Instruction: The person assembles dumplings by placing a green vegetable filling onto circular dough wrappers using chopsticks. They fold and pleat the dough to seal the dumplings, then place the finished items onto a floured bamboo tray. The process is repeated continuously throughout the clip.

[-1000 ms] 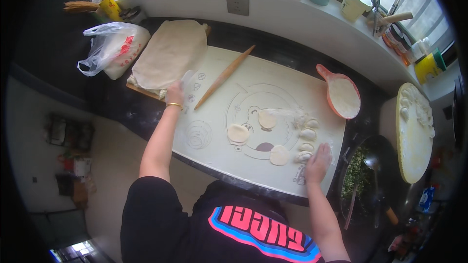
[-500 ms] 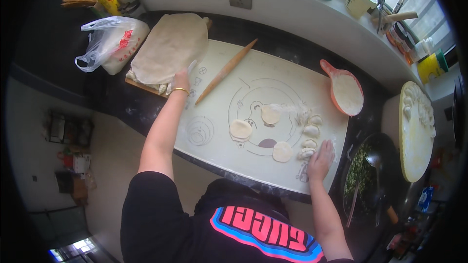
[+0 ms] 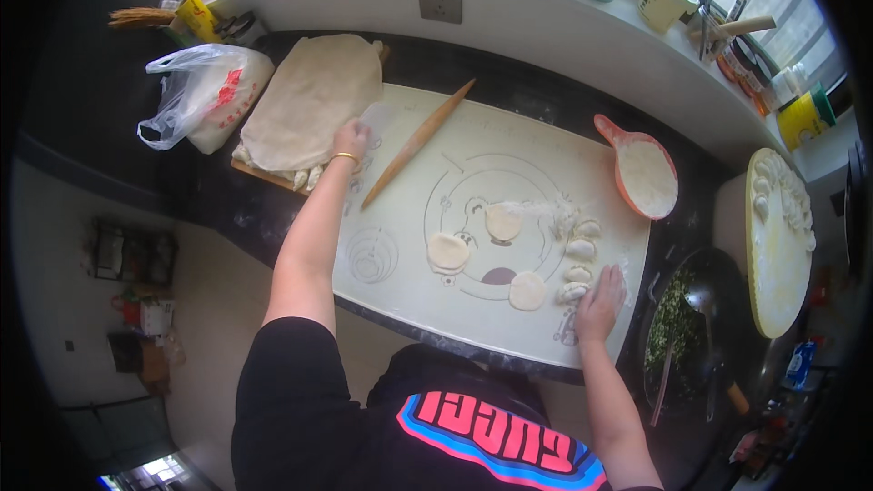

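My left hand (image 3: 351,138) is closed around a thin, pale, see-through scraper (image 3: 376,115), just right of a big dough sheet (image 3: 318,100). Under the sheet's near edge, pieces of dough stick out over a wooden board (image 3: 265,175). My right hand (image 3: 600,303) lies with fingers stretched out on the white mat (image 3: 409,255), next to a short row of dumplings (image 3: 580,249). Round dough wrappers lie on the mat: a stack (image 3: 448,254), one farther back (image 3: 503,221) and one nearer the dumplings (image 3: 527,291). Between the sheet and the mat's drawn circles rests a rolling pin (image 3: 418,144).
An orange scoop of flour (image 3: 647,176) stands at the mat's far right corner. Farther right are a wok of chopped green filling (image 3: 671,323) and a round tray (image 3: 773,264) with dumplings along its edge. A plastic bag (image 3: 214,95) sits at the far left.
My left hand has moved a little right, away from the dough sheet's edge, and the scraper now shows its broad face. My right hand stays beside the dumplings. The view has shifted slightly.
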A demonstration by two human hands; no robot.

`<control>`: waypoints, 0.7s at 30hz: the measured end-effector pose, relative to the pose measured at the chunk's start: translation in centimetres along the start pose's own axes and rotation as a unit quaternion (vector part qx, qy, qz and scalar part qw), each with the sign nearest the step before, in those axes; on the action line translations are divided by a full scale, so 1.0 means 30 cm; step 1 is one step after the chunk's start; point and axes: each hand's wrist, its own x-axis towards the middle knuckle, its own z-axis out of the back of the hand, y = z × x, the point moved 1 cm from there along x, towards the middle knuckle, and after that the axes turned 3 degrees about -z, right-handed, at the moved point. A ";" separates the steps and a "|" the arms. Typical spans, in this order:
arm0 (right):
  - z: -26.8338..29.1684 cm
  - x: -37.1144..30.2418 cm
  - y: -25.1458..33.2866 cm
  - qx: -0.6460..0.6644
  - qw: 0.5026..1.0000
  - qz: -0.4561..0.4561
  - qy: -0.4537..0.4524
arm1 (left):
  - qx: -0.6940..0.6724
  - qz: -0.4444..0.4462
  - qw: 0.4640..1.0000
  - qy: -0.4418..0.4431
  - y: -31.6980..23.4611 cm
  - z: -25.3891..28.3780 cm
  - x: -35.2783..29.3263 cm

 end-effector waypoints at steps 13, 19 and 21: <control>0.005 0.001 0.007 -0.002 1.000 -0.003 0.001 | 0.064 -0.036 0.996 -0.045 0.052 0.036 0.064; -0.006 0.000 -0.002 -0.010 1.000 0.002 0.001 | 0.165 -0.011 0.986 0.013 0.020 0.053 0.071; -0.014 -0.005 -0.013 -0.012 1.000 0.003 0.001 | 0.170 -0.028 0.983 0.057 0.039 0.059 0.080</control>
